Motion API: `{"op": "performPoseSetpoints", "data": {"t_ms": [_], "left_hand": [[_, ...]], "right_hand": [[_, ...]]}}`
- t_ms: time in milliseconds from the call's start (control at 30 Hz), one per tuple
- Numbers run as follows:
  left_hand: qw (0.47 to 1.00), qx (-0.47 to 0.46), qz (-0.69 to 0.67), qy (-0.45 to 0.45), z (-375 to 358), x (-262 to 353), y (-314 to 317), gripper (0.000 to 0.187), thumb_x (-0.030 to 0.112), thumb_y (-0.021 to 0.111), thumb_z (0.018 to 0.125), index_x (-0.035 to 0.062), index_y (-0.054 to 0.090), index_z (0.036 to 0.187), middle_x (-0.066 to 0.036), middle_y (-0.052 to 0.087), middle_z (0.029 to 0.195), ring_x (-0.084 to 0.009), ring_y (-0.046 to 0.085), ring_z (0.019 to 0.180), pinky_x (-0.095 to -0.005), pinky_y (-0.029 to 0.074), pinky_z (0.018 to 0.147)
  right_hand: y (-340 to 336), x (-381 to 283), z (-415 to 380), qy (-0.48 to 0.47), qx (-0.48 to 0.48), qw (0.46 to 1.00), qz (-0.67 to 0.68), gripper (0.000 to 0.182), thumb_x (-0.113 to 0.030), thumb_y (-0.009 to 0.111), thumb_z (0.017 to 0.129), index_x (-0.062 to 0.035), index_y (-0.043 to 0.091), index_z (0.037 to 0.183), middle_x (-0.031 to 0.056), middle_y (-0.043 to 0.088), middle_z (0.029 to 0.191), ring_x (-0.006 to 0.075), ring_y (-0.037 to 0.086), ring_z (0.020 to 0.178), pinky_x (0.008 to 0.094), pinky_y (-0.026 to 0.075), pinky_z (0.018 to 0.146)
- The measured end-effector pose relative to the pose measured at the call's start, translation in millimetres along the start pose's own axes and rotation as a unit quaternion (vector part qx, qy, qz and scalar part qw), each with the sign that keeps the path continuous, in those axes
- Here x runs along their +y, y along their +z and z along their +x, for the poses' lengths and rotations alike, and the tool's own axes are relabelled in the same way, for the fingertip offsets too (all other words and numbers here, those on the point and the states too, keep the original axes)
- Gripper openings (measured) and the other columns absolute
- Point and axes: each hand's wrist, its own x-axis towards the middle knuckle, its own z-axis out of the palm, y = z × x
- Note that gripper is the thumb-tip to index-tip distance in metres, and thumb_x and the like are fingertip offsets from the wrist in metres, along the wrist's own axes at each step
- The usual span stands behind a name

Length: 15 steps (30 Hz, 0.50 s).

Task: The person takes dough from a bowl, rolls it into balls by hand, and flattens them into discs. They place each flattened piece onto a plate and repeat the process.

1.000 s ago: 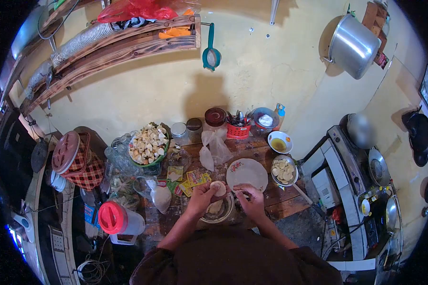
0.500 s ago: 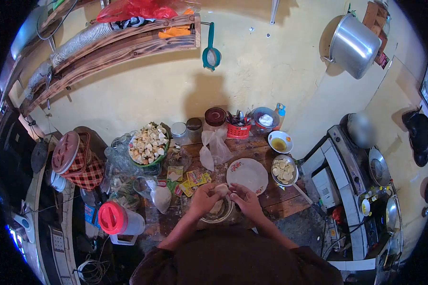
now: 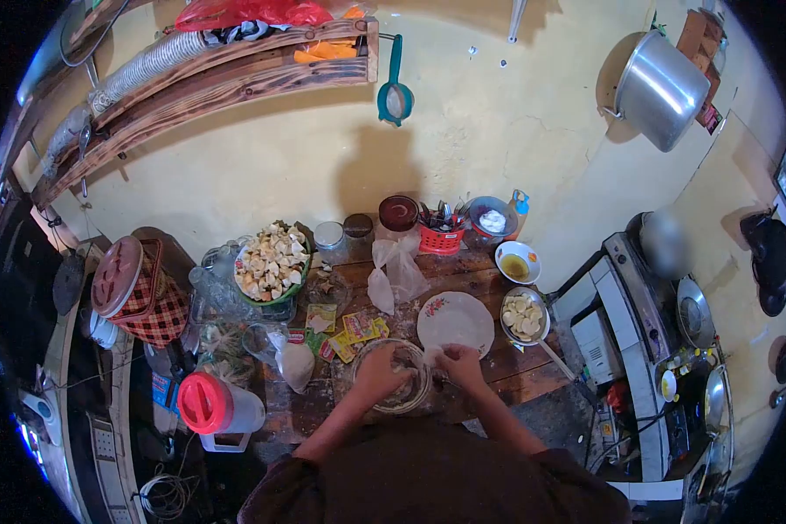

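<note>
My left hand [image 3: 382, 375] is down inside a round bowl [image 3: 426, 389] at the table's front edge. Its fingers are bunched together over the pale contents, and what they pinch is too small to make out. Just right of the rim, my right hand [image 3: 457, 363] is closed on a small pale piece of what looks like dough [image 3: 432, 355]. Behind that hand lies a white plate with a floral edge [image 3: 463, 325]. Pale flat pieces [image 3: 522, 316] fill a long-handled pan to the right.
Seasoning packets [image 3: 358, 328] and a bag of white powder [image 3: 296, 367] lie left of the bowl. A green basket of pale chunks [image 3: 272, 265], jars [image 3: 328, 236], a red cutlery basket [image 3: 441, 240] and a bowl of yellow liquid [image 3: 516, 265] stand behind. A stove [image 3: 633, 288] is at right.
My hands were together above the bowl around a pale piece. They have parted: the left has dropped into the bowl, and the right has shifted slightly right with a pale piece.
</note>
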Motion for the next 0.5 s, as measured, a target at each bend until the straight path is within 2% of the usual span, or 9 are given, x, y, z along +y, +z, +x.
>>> {"op": "performPoseSetpoints", "data": {"t_ms": [33, 67, 133, 267, 333, 367, 433, 467, 500], "left_hand": [[1.000, -0.004, -0.002, -0.029, 0.2, -4.8, 2.3, 0.053, 0.031, 0.073, 0.068, 0.0029, 0.056, 0.109, -0.015, 0.062, 0.099, -0.0290, 0.061, 0.087, -0.0369, 0.048, 0.079], [0.998, -0.007, -0.004, -0.058, 0.7, -7.5, 3.2, 0.053, 0.032, 0.073, 0.068, 0.0030, 0.056, 0.109, -0.016, 0.061, 0.101, -0.0316, 0.060, 0.091, -0.0383, 0.047, 0.081], [0.996, -0.029, -0.029, -0.083, 2.2, 3.2, -6.6, 0.054, 0.033, 0.073, 0.068, 0.0030, 0.055, 0.110, -0.016, 0.061, 0.102, -0.0315, 0.059, 0.093, -0.0384, 0.047, 0.082], [0.989, -0.062, -0.058, -0.122, 4.1, 0.1, -12.5, 0.054, 0.033, 0.072, 0.070, 0.0027, 0.055, 0.111, -0.017, 0.060, 0.105, -0.0316, 0.057, 0.099, -0.0381, 0.045, 0.086], [0.993, -0.039, -0.029, -0.104, 1.6, -9.3, -13.6, 0.054, 0.033, 0.071, 0.070, 0.0027, 0.055, 0.111, -0.017, 0.060, 0.105, -0.0318, 0.057, 0.100, -0.0381, 0.044, 0.087], [0.997, -0.022, 0.001, -0.080, 1.0, -12.8, -13.1, 0.054, 0.033, 0.071, 0.070, 0.0027, 0.055, 0.112, -0.017, 0.061, 0.105, -0.0321, 0.057, 0.100, -0.0381, 0.044, 0.088], [0.993, -0.032, -0.032, -0.110, 2.0, -18.5, -14.1, 0.053, 0.032, 0.071, 0.070, 0.0025, 0.055, 0.112, -0.017, 0.061, 0.105, -0.0323, 0.057, 0.100, -0.0382, 0.044, 0.087], [0.988, -0.044, -0.065, -0.137, 1.7, -21.0, -14.9, 0.053, 0.032, 0.071, 0.071, 0.0024, 0.055, 0.112, -0.017, 0.061, 0.105, -0.0325, 0.057, 0.099, -0.0384, 0.044, 0.087], [0.987, -0.042, -0.066, -0.140, 2.2, -20.2, -18.6, 0.053, 0.032, 0.071, 0.071, 0.0024, 0.055, 0.112, -0.017, 0.061, 0.105, -0.0325, 0.057, 0.099, -0.0384, 0.044, 0.087]], "right_hand": [[-8.3, 20.4, 18.2, -0.075, 0.057, 0.989, -0.111, 0.028, -0.020, 0.063, 0.081, 0.0053, 0.064, 0.095, 0.0074, 0.066, 0.078, 0.0138, 0.061, 0.067, 0.0288, 0.049, 0.061], [-17.1, 35.4, 35.2, -0.074, 0.056, 0.989, -0.112, 0.028, -0.020, 0.063, 0.081, 0.0053, 0.064, 0.095, 0.0074, 0.066, 0.078, 0.0138, 0.061, 0.067, 0.0288, 0.049, 0.061], [-33.6, 58.5, 65.3, -0.123, 0.086, 0.941, -0.304, 0.025, -0.016, 0.064, 0.077, 0.0042, 0.065, 0.092, 0.0098, 0.067, 0.078, 0.0174, 0.063, 0.064, 0.0311, 0.050, 0.062], [-42.6, 79.8, 112.3, -0.056, 0.041, 0.948, -0.312, 0.024, -0.014, 0.064, 0.073, -0.0008, 0.067, 0.093, 0.0116, 0.067, 0.078, 0.0194, 0.064, 0.064, 0.0314, 0.051, 0.063], [-34.3, 85.9, 135.3, 0.055, 0.027, 0.994, -0.087, 0.027, -0.014, 0.067, 0.066, -0.0039, 0.068, 0.091, 0.0173, 0.065, 0.077, 0.0297, 0.063, 0.070, 0.0363, 0.050, 0.067], [-36.5, 89.9, 141.1, 0.056, 0.023, 0.994, -0.088, 0.027, -0.014, 0.067, 0.066, -0.0039, 0.068, 0.091, 0.0173, 0.065, 0.077, 0.0297, 0.063, 0.070, 0.0363, 0.050, 0.067], [-39.4, 83.4, 146.9, -0.068, 0.071, 0.929, -0.357, 0.024, -0.009, 0.067, 0.067, -0.0036, 0.068, 0.090, 0.0154, 0.065, 0.076, 0.0314, 0.063, 0.074, 0.0377, 0.050, 0.070], [-40.6, 81.6, 146.8, -0.068, 0.067, 0.929, -0.358, 0.024, -0.009, 0.067, 0.067, -0.0036, 0.068, 0.090, 0.0154, 0.065, 0.076, 0.0314, 0.063, 0.074, 0.0377, 0.050, 0.070], [-41.3, 77.4, 144.9, -0.105, 0.121, 0.902, -0.401, 0.028, -0.010, 0.067, 0.067, -0.0058, 0.067, 0.094, 0.0154, 0.066, 0.081, 0.0286, 0.064, 0.075, 0.0363, 0.050, 0.071]]}}
